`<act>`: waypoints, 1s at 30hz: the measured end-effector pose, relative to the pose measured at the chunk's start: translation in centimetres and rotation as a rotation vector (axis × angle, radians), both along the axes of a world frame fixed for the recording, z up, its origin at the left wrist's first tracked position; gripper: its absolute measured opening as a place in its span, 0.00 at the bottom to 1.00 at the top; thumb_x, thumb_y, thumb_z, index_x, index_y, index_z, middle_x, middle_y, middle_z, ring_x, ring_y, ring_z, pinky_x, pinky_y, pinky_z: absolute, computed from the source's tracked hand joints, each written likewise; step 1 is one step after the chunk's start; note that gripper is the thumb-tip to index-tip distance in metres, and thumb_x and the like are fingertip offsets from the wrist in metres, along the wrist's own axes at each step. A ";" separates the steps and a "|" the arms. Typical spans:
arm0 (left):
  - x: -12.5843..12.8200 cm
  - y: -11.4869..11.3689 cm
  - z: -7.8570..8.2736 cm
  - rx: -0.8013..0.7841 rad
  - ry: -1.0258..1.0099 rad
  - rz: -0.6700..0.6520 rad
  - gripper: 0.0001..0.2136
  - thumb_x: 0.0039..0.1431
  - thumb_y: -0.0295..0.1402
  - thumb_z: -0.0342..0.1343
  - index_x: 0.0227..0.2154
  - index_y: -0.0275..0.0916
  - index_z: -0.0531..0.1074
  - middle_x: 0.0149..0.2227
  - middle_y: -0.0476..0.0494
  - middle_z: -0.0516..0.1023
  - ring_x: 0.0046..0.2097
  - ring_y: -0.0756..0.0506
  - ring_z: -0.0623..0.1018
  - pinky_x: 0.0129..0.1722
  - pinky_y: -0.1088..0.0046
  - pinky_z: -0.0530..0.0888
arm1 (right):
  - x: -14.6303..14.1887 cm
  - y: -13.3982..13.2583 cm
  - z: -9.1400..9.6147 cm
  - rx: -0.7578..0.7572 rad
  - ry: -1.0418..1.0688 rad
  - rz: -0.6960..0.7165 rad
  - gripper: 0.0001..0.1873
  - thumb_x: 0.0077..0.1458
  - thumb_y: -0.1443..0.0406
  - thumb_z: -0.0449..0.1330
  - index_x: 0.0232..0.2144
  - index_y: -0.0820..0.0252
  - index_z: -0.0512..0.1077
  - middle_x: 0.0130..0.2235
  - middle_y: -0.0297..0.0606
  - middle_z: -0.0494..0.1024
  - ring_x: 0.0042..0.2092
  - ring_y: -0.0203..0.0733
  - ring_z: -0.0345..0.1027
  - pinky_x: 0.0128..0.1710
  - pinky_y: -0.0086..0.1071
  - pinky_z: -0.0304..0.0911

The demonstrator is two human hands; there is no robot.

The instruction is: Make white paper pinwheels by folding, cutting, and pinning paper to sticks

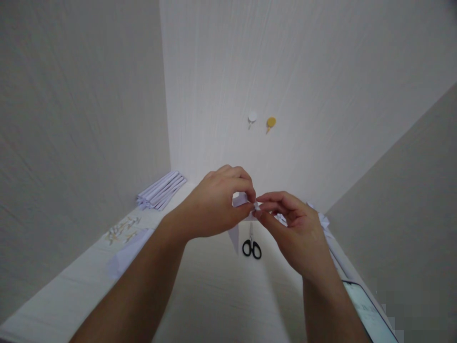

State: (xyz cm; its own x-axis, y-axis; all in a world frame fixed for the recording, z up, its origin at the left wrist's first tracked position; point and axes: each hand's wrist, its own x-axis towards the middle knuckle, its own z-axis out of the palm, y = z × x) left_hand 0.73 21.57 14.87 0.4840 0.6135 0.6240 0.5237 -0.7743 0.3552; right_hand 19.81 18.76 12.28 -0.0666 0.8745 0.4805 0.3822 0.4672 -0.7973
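My left hand (223,200) and my right hand (294,226) meet over the middle of the table, fingertips nearly touching. Between them is a piece of white paper (233,238), part of it hanging down below my left hand. Thumb and forefinger of my left hand pinch the paper. The fingertips of my right hand close on a small white end of it, whose exact shape is too small to make out. Scissors with black handles (252,248) lie on the table just below the hands, blades pointing away from me.
A bundle of rolled white paper sticks (162,190) lies at the back left. Nearer are small white and tan pieces (123,228) and a white sheet (128,252). A phone (369,312) rests at the right edge. White (252,117) and yellow hooks (271,122) hang on the back wall.
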 end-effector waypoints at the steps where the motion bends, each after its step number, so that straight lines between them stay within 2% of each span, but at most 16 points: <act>1: 0.0 0.0 0.0 -0.010 -0.017 0.007 0.01 0.58 0.29 0.62 0.33 0.41 0.77 0.41 0.46 0.79 0.46 0.43 0.75 0.49 0.62 0.70 | 0.0 0.0 0.0 -0.005 -0.018 0.006 0.07 0.54 0.66 0.66 0.38 0.53 0.78 0.33 0.34 0.83 0.37 0.44 0.75 0.42 0.41 0.65; 6: 0.0 0.0 -0.1 -0.071 -0.107 0.052 0.09 0.53 0.29 0.65 0.37 0.41 0.73 0.41 0.47 0.78 0.47 0.43 0.75 0.49 0.63 0.70 | 0.3 0.2 -0.2 -0.022 -0.041 -0.049 0.04 0.52 0.66 0.67 0.34 0.53 0.80 0.33 0.35 0.83 0.36 0.44 0.74 0.41 0.40 0.66; 11: 0.1 0.2 -0.5 -0.113 -0.294 0.104 0.17 0.53 0.33 0.66 0.46 0.43 0.73 0.44 0.48 0.79 0.47 0.45 0.77 0.48 0.65 0.72 | 0.3 0.6 -0.4 -0.083 0.119 -0.110 0.06 0.50 0.63 0.70 0.33 0.56 0.80 0.32 0.38 0.84 0.34 0.44 0.76 0.35 0.36 0.67; 15: 0.1 0.3 -0.8 -0.151 -0.381 0.176 0.14 0.53 0.38 0.65 0.42 0.41 0.77 0.38 0.47 0.81 0.41 0.44 0.80 0.43 0.65 0.74 | 0.2 0.8 -0.1 -0.060 0.233 -0.172 0.07 0.47 0.63 0.72 0.31 0.58 0.81 0.30 0.38 0.85 0.31 0.43 0.77 0.32 0.34 0.68; 19: 0.4 0.0 -0.7 -0.094 -0.348 0.185 0.04 0.58 0.32 0.60 0.35 0.41 0.79 0.33 0.48 0.82 0.36 0.46 0.79 0.39 0.67 0.74 | 0.2 0.9 0.3 -0.068 0.299 -0.187 0.06 0.47 0.63 0.72 0.29 0.58 0.81 0.28 0.38 0.84 0.30 0.42 0.77 0.30 0.33 0.69; 24: 0.7 -0.2 -0.5 -0.001 -0.220 0.152 0.08 0.60 0.26 0.56 0.35 0.40 0.80 0.36 0.46 0.83 0.38 0.46 0.78 0.40 0.68 0.73 | 0.5 0.9 0.3 -0.093 0.306 -0.166 0.05 0.47 0.63 0.71 0.27 0.58 0.80 0.27 0.37 0.84 0.30 0.40 0.77 0.31 0.32 0.69; 27: 0.7 -0.1 -0.5 -0.010 -0.167 0.150 0.07 0.61 0.27 0.56 0.35 0.40 0.80 0.37 0.46 0.83 0.39 0.45 0.78 0.39 0.68 0.72 | 0.4 0.7 0.2 -0.097 0.314 -0.135 0.05 0.47 0.63 0.72 0.27 0.58 0.80 0.26 0.36 0.83 0.30 0.40 0.77 0.32 0.32 0.69; 30: 0.6 -0.2 -0.2 -0.054 -0.121 0.075 0.07 0.63 0.30 0.57 0.35 0.41 0.80 0.36 0.47 0.82 0.38 0.46 0.78 0.39 0.69 0.71 | 0.2 0.5 0.3 -0.081 0.325 -0.078 0.05 0.47 0.64 0.72 0.28 0.57 0.80 0.28 0.35 0.83 0.30 0.40 0.76 0.31 0.32 0.68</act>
